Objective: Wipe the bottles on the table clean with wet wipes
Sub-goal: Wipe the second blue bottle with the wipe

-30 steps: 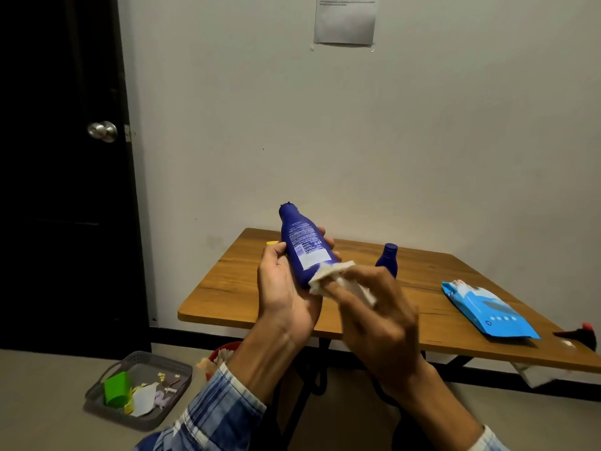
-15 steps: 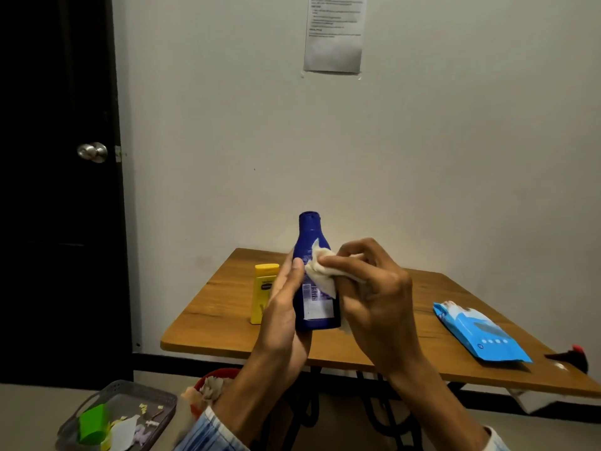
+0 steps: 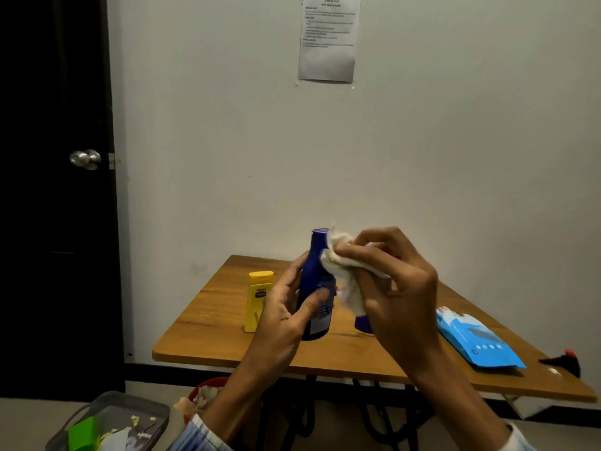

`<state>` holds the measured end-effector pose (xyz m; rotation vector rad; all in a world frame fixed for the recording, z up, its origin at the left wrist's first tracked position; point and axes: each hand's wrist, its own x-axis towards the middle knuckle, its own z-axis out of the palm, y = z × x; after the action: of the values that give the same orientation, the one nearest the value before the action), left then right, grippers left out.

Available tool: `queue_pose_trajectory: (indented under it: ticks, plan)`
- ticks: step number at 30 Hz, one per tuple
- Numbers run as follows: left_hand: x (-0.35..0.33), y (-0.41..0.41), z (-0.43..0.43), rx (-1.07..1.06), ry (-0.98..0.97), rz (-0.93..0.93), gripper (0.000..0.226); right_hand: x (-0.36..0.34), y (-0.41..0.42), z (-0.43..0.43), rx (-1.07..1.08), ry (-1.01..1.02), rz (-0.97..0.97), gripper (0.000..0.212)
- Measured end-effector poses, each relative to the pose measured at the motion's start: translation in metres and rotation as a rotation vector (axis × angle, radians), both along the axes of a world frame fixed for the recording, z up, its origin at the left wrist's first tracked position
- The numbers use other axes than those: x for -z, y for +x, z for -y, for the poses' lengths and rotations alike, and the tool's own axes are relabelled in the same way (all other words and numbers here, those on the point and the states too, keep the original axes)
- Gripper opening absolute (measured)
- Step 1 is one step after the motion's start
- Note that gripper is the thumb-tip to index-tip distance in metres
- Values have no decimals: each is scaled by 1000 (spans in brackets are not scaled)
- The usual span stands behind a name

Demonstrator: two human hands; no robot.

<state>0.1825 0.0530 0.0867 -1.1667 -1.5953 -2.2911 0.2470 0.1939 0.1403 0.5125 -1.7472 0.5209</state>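
Wooden table point(image 3: 211, 340), white wall point(image 3: 422, 157), black door point(image 3: 48, 222), taped paper point(image 3: 327, 40) (words too tiny to read), left hand point(image 3: 283, 317) gripping blue bottle point(image 3: 317, 258), right hand point(image 3: 400, 294) pinching wet wipe point(image 3: 341, 271) on it

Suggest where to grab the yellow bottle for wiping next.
Probably the mid body of the yellow bottle, below its top, coming from the near side. It stands upright near the table's left edge, tall and slim, so fingers can wrap it, leaving the top end free to wipe.

My right hand point(image 3: 400, 288) hides all but the base of a second bottle point(image 3: 363, 324), the wall notice point(image 3: 327, 40) is too small to read, and the grey basket point(image 3: 136, 402) is cut off below.
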Motion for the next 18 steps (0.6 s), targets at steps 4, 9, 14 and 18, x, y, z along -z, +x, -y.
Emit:
queue_pose_trajectory:
  ticks: [4, 9, 14, 18]
  plan:
    - [1, 0, 5, -3, -11, -48, 58, 9, -4, 12, 87, 254, 7, 20]
    - [1, -12, 14, -165, -97, -146, 64, 7, 9, -4, 15, 207, 65, 16]
    - [1, -16, 15, -275, -196, -247, 64, -41, 26, -9, -57, 46, 30, 23]
    - [5, -19, 15, -325, -205, -305, 62, -31, 19, 4, 19, 275, 181, 19]
